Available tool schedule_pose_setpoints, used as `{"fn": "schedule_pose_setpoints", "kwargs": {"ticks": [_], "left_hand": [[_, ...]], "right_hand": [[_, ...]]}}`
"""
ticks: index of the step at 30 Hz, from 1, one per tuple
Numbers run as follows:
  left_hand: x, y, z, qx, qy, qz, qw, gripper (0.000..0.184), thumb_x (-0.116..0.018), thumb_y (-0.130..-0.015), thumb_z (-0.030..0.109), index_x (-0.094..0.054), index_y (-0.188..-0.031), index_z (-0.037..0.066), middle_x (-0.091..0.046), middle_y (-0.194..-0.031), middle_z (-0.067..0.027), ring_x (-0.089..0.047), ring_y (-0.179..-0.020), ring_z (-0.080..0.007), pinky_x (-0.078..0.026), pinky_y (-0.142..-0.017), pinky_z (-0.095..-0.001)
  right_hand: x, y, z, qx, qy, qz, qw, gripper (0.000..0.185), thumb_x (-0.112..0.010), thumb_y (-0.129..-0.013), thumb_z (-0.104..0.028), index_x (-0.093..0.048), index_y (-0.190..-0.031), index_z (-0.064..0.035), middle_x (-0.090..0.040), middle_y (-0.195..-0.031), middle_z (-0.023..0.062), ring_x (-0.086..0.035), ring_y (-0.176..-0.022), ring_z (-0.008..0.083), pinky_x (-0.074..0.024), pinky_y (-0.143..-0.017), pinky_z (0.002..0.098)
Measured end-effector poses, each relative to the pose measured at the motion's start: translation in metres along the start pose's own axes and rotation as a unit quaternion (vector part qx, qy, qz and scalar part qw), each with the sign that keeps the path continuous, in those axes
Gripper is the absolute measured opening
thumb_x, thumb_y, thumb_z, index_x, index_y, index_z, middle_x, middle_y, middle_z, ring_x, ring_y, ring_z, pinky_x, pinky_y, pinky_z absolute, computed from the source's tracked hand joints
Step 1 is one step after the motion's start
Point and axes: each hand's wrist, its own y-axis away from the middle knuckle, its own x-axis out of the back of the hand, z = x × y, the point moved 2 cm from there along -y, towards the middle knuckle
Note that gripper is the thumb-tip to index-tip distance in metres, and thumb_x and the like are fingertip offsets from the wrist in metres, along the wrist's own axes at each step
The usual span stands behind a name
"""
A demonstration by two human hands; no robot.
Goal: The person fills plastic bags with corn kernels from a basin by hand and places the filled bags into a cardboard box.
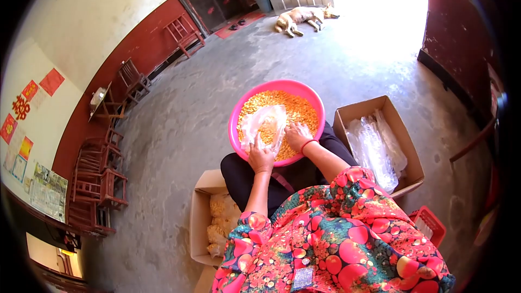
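A pink basin (234,140) full of yellow-orange kernels (297,106), which look like corn, rests at my lap. Over the kernels lies a clear plastic bag (275,115), its mouth spread wide and some kernels showing inside. My left hand (261,155) grips the near left edge of the bag, thumb and fingers on the film. At the bag's right edge, my right hand (298,138) has its fingers bent onto the film, low over the kernels. Its fingertips are partly hidden. A red band circles my right wrist.
To my right stands a cardboard box (408,154) with clear plastic bags (374,149). Another carton (199,214) at my left holds several filled bags (221,217). A red basket (431,225) sits behind on the right. A dog (301,20) lies ahead; wooden chairs (97,184) line the left wall.
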Motion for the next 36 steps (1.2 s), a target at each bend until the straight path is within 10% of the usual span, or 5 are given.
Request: {"fn": "schedule_pose_setpoints", "kwargs": {"ticks": [5, 22, 26, 31, 36], "left_hand": [[0.0, 0.001, 0.001, -0.031, -0.014, 0.021, 0.999, 0.054, -0.047, -0.064, 0.005, -0.048, -0.117, 0.013, -0.052, -0.107, -0.0176, -0.056, -0.085, -0.035, -0.046, -0.07, -0.0439], [-0.009, 0.002, -0.009, -0.01, 0.004, 0.005, 1.0, 0.052, -0.051, -0.067, 0.011, -0.045, -0.119, 0.011, -0.048, -0.114, -0.0206, -0.056, -0.085, -0.0334, -0.048, -0.066, -0.0421], [0.006, 0.001, 0.001, 0.045, 0.032, -0.061, 0.997, 0.051, -0.051, -0.069, 0.011, -0.045, -0.12, 0.01, -0.05, -0.111, -0.0209, -0.058, -0.078, -0.033, -0.048, -0.065, -0.0419], [0.005, 0.004, 0.0, 0.043, 0.023, -0.054, 0.997, 0.048, -0.05, -0.072, 0.013, -0.045, -0.119, 0.014, -0.05, -0.11, -0.0198, -0.059, -0.068, -0.0326, -0.048, -0.061, -0.0418], [-0.001, 0.004, -0.002, 0.044, 0.02, -0.043, 0.998, 0.051, -0.05, -0.07, 0.01, -0.045, -0.12, 0.016, -0.052, -0.106, -0.0189, -0.059, -0.064, -0.0308, -0.048, -0.058, -0.0411]], "right_hand": [[-0.008, 0.0, 0.004, 0.013, 0.003, 0.024, 1.0, 0.02, -0.042, -0.079, -0.011, -0.054, -0.092, -0.0029, -0.061, -0.079, 0.0175, -0.061, -0.075, 0.0313, -0.0487, -0.063, 0.0422], [-0.027, -0.024, 0.047, -0.051, -0.245, 0.159, 0.955, 0.015, -0.051, -0.077, -0.016, -0.057, -0.078, -0.0012, -0.053, -0.064, 0.0196, -0.055, -0.061, 0.0311, -0.041, -0.056, 0.0406], [-0.02, -0.029, 0.058, -0.166, -0.601, 0.048, 0.78, 0.012, -0.051, -0.08, -0.019, -0.054, -0.074, -0.0083, -0.041, -0.052, -0.003, -0.034, -0.035, 0.0072, -0.0249, -0.03, 0.0219], [-0.011, -0.028, 0.061, -0.253, -0.754, -0.009, 0.606, 0.015, -0.045, -0.083, -0.02, -0.051, -0.077, -0.0081, -0.038, -0.05, -0.0025, -0.03, -0.032, 0.005, -0.0215, -0.027, 0.0195], [-0.011, -0.023, 0.044, -0.17, -0.553, -0.108, 0.809, 0.012, -0.047, -0.082, -0.015, -0.053, -0.075, -0.0065, -0.037, -0.048, -0.0019, -0.03, -0.031, 0.0077, -0.0209, -0.027, 0.022]]}}
